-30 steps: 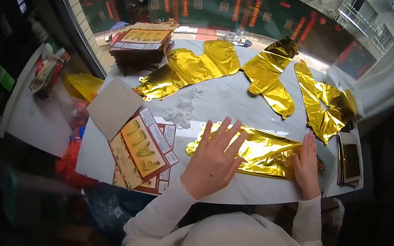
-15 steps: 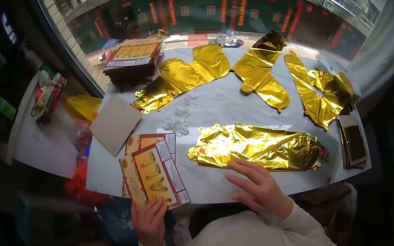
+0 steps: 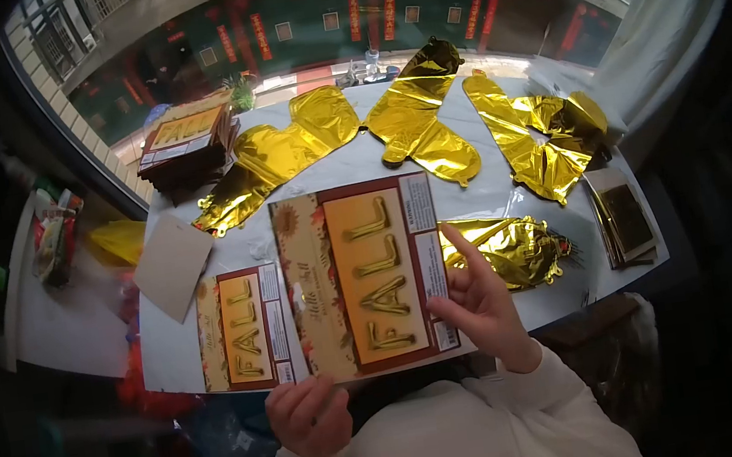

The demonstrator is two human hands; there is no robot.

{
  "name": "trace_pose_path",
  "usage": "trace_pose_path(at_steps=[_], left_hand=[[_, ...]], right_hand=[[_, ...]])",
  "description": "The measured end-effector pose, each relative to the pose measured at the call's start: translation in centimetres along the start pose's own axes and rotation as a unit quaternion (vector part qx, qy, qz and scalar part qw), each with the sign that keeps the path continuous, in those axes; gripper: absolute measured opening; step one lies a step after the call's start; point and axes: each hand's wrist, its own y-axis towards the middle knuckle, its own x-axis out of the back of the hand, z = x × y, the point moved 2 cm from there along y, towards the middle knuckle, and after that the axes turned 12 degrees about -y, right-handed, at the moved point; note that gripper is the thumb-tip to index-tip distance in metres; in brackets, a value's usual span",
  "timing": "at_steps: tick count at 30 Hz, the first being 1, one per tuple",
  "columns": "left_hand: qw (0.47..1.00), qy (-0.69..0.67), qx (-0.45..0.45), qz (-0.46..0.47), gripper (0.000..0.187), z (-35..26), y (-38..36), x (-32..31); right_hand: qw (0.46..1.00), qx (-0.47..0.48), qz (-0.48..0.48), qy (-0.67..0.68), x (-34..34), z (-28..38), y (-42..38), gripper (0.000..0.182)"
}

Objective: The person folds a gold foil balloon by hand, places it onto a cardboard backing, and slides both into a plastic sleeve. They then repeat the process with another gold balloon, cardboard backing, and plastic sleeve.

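A printed FALL card (image 3: 381, 273) is raised above the near edge of the table, its face toward me. My right hand (image 3: 485, 305) grips its right edge, thumb in front. At its lower left corner, my left hand (image 3: 310, 413) has its fingers curled closed against the card. A second FALL card (image 3: 242, 328) lies flat to the left. Behind the raised card a folded gold foil balloon (image 3: 517, 250) is partly hidden. Three gold foil pieces lie farther back: one at left (image 3: 282, 152), one in the middle (image 3: 416, 115) and one at right (image 3: 548, 135).
A stack of FALL packages (image 3: 184, 141) stands at the back left of the table (image 3: 570, 303). A blank grey card (image 3: 172, 268) lies at the left edge, and a pile of dark-faced cards (image 3: 625, 217) at the right edge. A window is beyond.
One FALL card has been lifted off the table and moved right, in front of the folded balloon. My right hand has closed on it. The view has shifted to the right.
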Motion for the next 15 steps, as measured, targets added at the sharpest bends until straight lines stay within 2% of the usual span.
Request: trace_pose_path(at_steps=[1, 3, 4, 6, 7, 9, 11, 12, 13, 14, 15], left_hand=[[0.997, -0.025, 0.045, -0.062, 0.028, 0.9, 1.1, -0.8], [0.979, -0.066, 0.194, 0.013, 0.026, 2.9, 3.9, -1.9], [0.978, -0.069, 0.198, 0.014, 0.026, 4.1, 4.7, -2.4], [0.97, -0.02, 0.224, 0.088, 0.032, 7.2, 5.4, -3.7], [0.97, -0.021, 0.227, 0.088, 0.032, 8.0, 5.8, -4.3], [0.963, 0.092, 0.219, 0.13, 0.03, 9.2, 6.6, -5.3], [0.958, 0.108, 0.228, 0.135, 0.024, 9.8, 7.2, -5.8], [0.954, 0.122, 0.237, 0.138, 0.02, 10.1, 7.4, -6.0], [0.949, 0.136, 0.245, 0.141, 0.016, 10.2, 7.5, -6.1], [0.949, 0.137, 0.246, 0.143, 0.016, 10.2, 7.5, -6.3], [0.945, 0.149, 0.25, 0.148, 0.017, 10.2, 7.6, -6.3]], right_hand=[[0.997, 0.02, -0.051, -0.047, 2.6, -0.3, 0.0, 0.081], [0.987, -0.027, -0.117, -0.107, 7.1, -0.6, -0.7, 0.079], [0.987, -0.031, -0.117, -0.109, 8.4, -1.1, -1.0, 0.079], [0.977, -0.055, -0.164, -0.123, 10.7, -2.5, -1.4, 0.076], [0.977, -0.057, -0.163, -0.124, 11.6, -3.3, -1.6, 0.076], [0.967, -0.071, -0.162, -0.181, 13.0, -4.7, -2.4, 0.074], [0.964, -0.083, -0.177, -0.18, 13.3, -4.5, -3.1, 0.071], [0.92, -0.111, -0.189, -0.325, 13.1, -3.4, -3.4, 0.07], [0.854, -0.137, -0.196, -0.462, 13.1, -2.7, -3.6, 0.07], [0.855, -0.14, -0.195, -0.46, 13.0, -2.7, -3.6, 0.07], [0.793, -0.056, -0.205, -0.571, 12.7, -2.4, -3.3, 0.068]])
